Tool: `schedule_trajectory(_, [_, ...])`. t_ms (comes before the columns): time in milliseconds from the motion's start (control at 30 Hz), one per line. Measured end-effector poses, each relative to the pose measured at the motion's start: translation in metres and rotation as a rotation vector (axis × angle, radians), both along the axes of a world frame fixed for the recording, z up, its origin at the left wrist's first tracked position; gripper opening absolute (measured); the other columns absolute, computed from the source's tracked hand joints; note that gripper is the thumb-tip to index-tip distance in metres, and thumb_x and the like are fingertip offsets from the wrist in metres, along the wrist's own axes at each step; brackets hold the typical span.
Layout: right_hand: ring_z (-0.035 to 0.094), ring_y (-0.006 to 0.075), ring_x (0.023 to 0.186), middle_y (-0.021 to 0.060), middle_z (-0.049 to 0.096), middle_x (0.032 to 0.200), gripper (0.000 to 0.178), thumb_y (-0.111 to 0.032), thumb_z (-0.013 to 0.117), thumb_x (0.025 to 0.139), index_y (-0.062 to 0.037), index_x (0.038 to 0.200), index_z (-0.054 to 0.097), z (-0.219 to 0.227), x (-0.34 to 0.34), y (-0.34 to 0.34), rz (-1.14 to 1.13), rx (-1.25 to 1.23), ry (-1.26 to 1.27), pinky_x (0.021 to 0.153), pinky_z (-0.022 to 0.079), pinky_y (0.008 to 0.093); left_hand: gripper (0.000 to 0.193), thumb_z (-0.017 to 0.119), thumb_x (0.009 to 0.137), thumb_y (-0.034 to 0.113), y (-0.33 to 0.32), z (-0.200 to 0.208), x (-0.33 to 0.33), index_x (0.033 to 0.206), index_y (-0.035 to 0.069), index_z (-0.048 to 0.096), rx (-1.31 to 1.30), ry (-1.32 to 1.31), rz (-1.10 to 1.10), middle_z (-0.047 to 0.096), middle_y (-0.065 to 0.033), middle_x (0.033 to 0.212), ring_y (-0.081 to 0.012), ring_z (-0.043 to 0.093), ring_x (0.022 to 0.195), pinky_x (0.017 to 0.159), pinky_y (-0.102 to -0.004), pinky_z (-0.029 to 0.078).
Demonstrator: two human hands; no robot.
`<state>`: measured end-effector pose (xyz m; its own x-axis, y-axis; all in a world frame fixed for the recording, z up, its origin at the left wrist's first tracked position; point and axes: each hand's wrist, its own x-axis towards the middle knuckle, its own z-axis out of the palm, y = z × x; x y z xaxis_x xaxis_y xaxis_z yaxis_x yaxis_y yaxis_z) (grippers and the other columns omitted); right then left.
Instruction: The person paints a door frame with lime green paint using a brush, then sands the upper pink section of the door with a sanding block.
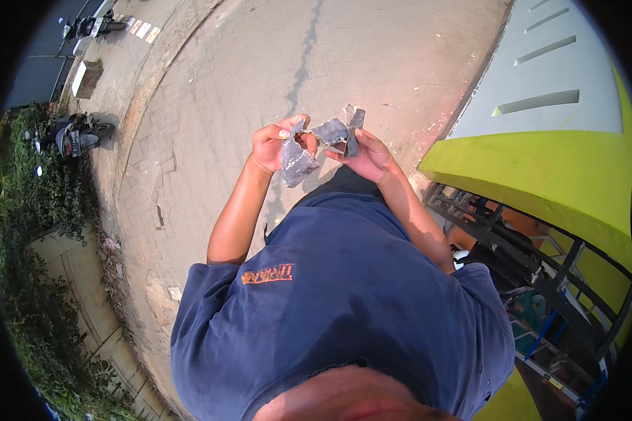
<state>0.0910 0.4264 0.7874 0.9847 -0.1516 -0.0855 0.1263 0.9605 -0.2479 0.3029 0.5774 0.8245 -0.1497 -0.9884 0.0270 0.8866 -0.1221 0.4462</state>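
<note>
Both arms reach out in front of my chest, over the paving. My left hand (272, 144) is closed on a grey, folded piece of thin sheet (298, 165) with pale scuffs and ragged edges; its exact kind I cannot make out. Opposite it, my right hand (372, 160) grips a second grey sheet piece (355, 133), bent and standing on edge. Between the hands a further dark grey flap (330, 131) with whitish torn edges sits against the right piece. Whether it also joins the left piece cannot be told.
Sunlit paving (211, 105) spreads ahead. At right stands a lime-green and white wall (534, 165), with a dark metal frame (519, 245) and ladder-like parts below it. On the left are a parked motorbike (77, 137), another motorbike (97, 27) farther off, and green bushes (38, 189).
</note>
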Motion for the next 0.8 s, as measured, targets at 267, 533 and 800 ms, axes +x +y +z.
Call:
schedule_trajectory(267, [0.067,0.0165,0.107,0.0061,0.07,0.118,0.029,-0.017,0.064,0.103,-0.0023,0.128,0.061,0.032,0.077,-0.169,-0.245,-0.442,0.127,0.097,0.053,0.0361,0.053,0.064,0.088,0.036,-0.151,0.008,0.088,0.127,0.003,0.048,0.109,-0.617,-0.003,0.07,-0.0221,0.104,-0.032,0.07,0.095,0.082,-0.0406,0.055])
schedule_trajectory(533, [0.066,0.0122,0.106,0.0078,0.072,0.117,0.032,-0.014,0.068,0.101,0.0029,0.127,0.063,0.077,0.181,-0.301,-0.233,-0.801,0.229,0.095,0.053,0.0321,0.037,0.068,0.099,0.021,-0.297,0.022,0.136,0.126,-0.001,0.058,0.227,-0.554,0.227,0.07,-0.0094,0.1,-0.0137,0.066,0.078,0.071,-0.0307,0.055])
schedule_trajectory(800, [0.067,0.0104,0.101,0.0091,0.072,0.115,0.033,-0.008,0.07,0.098,0.0051,0.126,0.061,0.081,0.265,-0.407,-0.454,-0.885,0.326,0.091,0.054,0.0289,0.021,0.066,0.098,0.0,-0.423,0.028,0.238,0.118,0.001,0.06,0.197,-0.778,0.207,0.071,-0.0067,0.097,-0.0084,0.063,0.072,0.065,-0.0236,0.053])
